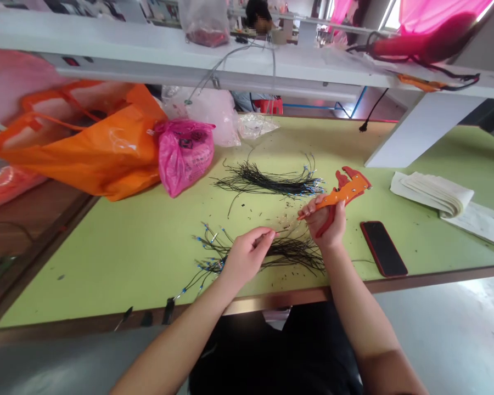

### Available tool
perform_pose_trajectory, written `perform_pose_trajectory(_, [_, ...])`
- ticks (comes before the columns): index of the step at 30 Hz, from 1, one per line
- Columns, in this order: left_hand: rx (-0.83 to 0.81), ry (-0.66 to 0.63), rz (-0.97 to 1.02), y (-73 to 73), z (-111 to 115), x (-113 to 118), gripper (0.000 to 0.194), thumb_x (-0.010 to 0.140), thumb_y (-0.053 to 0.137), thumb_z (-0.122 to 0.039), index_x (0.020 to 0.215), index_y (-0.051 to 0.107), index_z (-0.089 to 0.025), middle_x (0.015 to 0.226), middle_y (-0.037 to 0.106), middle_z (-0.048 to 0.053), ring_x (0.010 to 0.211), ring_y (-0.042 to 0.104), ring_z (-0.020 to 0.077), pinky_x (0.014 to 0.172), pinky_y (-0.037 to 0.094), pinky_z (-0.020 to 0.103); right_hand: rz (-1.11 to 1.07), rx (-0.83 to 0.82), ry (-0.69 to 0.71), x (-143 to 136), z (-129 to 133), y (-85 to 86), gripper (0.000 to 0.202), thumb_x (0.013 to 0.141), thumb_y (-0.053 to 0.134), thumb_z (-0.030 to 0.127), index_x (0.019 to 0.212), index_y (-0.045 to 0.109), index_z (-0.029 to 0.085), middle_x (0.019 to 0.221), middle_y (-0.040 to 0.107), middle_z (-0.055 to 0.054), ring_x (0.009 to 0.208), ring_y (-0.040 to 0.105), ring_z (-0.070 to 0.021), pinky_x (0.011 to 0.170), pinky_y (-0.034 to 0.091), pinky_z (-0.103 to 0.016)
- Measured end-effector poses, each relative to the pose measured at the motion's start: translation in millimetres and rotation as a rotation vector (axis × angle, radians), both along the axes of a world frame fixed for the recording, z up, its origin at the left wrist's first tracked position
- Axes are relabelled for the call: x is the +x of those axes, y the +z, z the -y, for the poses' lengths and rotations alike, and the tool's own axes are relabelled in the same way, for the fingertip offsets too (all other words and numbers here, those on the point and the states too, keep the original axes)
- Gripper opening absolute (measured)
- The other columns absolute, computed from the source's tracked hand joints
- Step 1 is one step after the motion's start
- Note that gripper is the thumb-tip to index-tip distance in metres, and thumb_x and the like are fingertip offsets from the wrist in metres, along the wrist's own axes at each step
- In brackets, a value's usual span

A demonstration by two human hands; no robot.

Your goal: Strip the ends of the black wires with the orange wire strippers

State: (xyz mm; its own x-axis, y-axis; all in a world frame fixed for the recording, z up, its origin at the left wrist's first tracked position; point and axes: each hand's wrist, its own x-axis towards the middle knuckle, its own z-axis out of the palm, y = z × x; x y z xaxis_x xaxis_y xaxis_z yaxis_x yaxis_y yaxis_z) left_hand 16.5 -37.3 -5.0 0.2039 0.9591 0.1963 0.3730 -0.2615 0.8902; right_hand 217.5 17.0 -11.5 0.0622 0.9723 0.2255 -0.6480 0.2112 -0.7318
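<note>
My right hand [328, 222] is wrapped round an orange and red wire stripper [348, 189], its jaws pointing up and away to the right. Left of it, my left hand [247, 255] pinches a thin dark wire [287, 230] between thumb and forefinger. Beneath both hands lies a near bundle of black wires [294, 251], with blue-ended tips fanned out on its left. Farther back, a second bundle of black wires [263, 180] has its blue tips at the right. Small dark scraps are scattered between the bundles.
A phone [383, 248] and folded white cloth or paper [432, 192] lie at the right. Orange [107, 148] and pink bags [185, 156] stand at the left. A white shelf [148, 60] spans the green table [119, 263]; a person [258, 19] is beyond it.
</note>
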Motion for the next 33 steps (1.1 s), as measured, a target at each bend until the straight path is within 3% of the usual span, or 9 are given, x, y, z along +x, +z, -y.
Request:
perform_pose_trajectory(3, [-0.098, 0.023, 0.034, -12.9, -1.0, 10.4, 0.038, 0.101, 0.051, -0.046, 0.092, 0.074, -0.016, 0.047, 0.055, -0.005, 0.041, 0.052, 0.0126, 0.042, 0.039, 0.022, -0.011, 0.019, 0.005, 2.3, 0.3, -0.2, 0.045, 0.088, 0.06, 0.068, 0.085, 0.062, 0.024, 0.072, 0.057, 0.0, 0.068, 0.058, -0.0192, 0.076, 0.056, -0.039])
perform_pose_trajectory(8, [0.109, 0.062, -0.286, -32.1, 4.0, 37.9, 0.024, 0.099, 0.056, -0.03, 0.092, 0.075, -0.017, 0.067, 0.072, 0.001, 0.056, 0.063, 0.0149, 0.055, 0.047, 0.025, -0.032, 0.028, -0.018, 3.2, 1.1, 0.9, 0.044, 0.09, 0.057, 0.068, 0.086, 0.06, 0.024, 0.072, 0.057, -0.001, 0.069, 0.058, -0.0198, 0.078, 0.057, -0.041])
perform_pose_trajectory(11, [0.27, 0.025, -0.5, -41.6, 13.5, 56.3, 0.022, 0.099, 0.055, -0.021, 0.106, 0.076, -0.017, 0.089, 0.078, 0.007, 0.079, 0.071, 0.0212, 0.073, 0.056, 0.033, -0.052, 0.032, -0.021, 5.9, 0.8, 2.8, 0.043, 0.091, 0.056, 0.067, 0.086, 0.06, 0.024, 0.072, 0.058, -0.001, 0.07, 0.058, -0.0196, 0.077, 0.057, -0.04])
perform_pose_trajectory(14, [0.415, -0.083, -0.627, -45.7, 24.0, 65.2, 0.033, 0.099, 0.055, -0.019, 0.129, 0.069, -0.017, 0.122, 0.074, 0.013, 0.109, 0.068, 0.0276, 0.094, 0.057, 0.044, -0.087, 0.03, -0.008, 10.8, -0.6, 3.5, 0.043, 0.09, 0.059, 0.066, 0.084, 0.061, 0.024, 0.072, 0.058, -0.001, 0.069, 0.059, -0.019, 0.078, 0.058, -0.039])
perform_pose_trajectory(16, [0.468, -0.158, -0.653, -44.6, 26.2, 58.1, 0.038, 0.1, 0.056, -0.023, 0.137, 0.064, -0.019, 0.14, 0.066, 0.012, 0.125, 0.062, 0.029, 0.105, 0.053, 0.047, -0.114, 0.02, -0.007, 13.5, -1.9, 3.0, 0.042, 0.09, 0.059, 0.066, 0.082, 0.061, 0.024, 0.072, 0.058, 0.0, 0.069, 0.06, -0.0186, 0.077, 0.058, -0.038])
perform_pose_trajectory(18, [0.473, -0.19, -0.678, -41.5, 22.1, 38.4, 0.038, 0.102, 0.053, -0.027, 0.138, 0.064, -0.021, 0.143, 0.064, 0.009, 0.131, 0.059, 0.0278, 0.11, 0.05, 0.048, -0.134, 0.015, -0.009, 14.5, -3.2, 2.2, 0.042, 0.091, 0.059, 0.065, 0.081, 0.061, 0.024, 0.072, 0.059, 0.0, 0.069, 0.061, -0.0183, 0.076, 0.059, -0.038])
perform_pose_trajectory(24, [0.332, -0.148, -0.851, -41.6, -1.0, -32.2, 0.037, 0.102, 0.054, -0.044, 0.127, 0.071, -0.022, 0.13, 0.073, 0.007, 0.118, 0.067, 0.0279, 0.107, 0.051, 0.049, -0.116, -0.023, 0.0, 9.9, -2.6, 2.3, 0.042, 0.093, 0.054, 0.064, 0.082, 0.062, 0.024, 0.071, 0.059, -0.001, 0.067, 0.06, -0.0176, 0.076, 0.058, -0.038])
perform_pose_trajectory(29, [0.319, -0.175, -0.915, -66.4, 12.8, -24.4, 0.075, 0.09, 0.063, -0.067, 0.143, 0.059, -0.015, 0.149, 0.058, 0.016, 0.137, 0.054, 0.0365, 0.114, 0.044, 0.053, -0.109, -0.025, 0.008, 8.5, -1.2, 1.7, 0.041, 0.095, 0.053, 0.062, 0.082, 0.061, 0.024, 0.072, 0.058, -0.001, 0.068, 0.06, -0.018, 0.077, 0.058, -0.039])
perform_pose_trajectory(33, [0.334, -0.14, -0.876, -82.0, 25.4, -9.3, 0.045, 0.101, 0.057, -0.044, 0.137, 0.063, -0.018, 0.134, 0.07, 0.011, 0.119, 0.065, 0.0283, 0.104, 0.051, 0.045, -0.108, -0.028, 0.011, 8.0, -2.6, -1.1, 0.038, 0.095, 0.055, 0.059, 0.083, 0.061, 0.024, 0.073, 0.057, -0.001, 0.069, 0.06, -0.0183, 0.079, 0.059, -0.041])
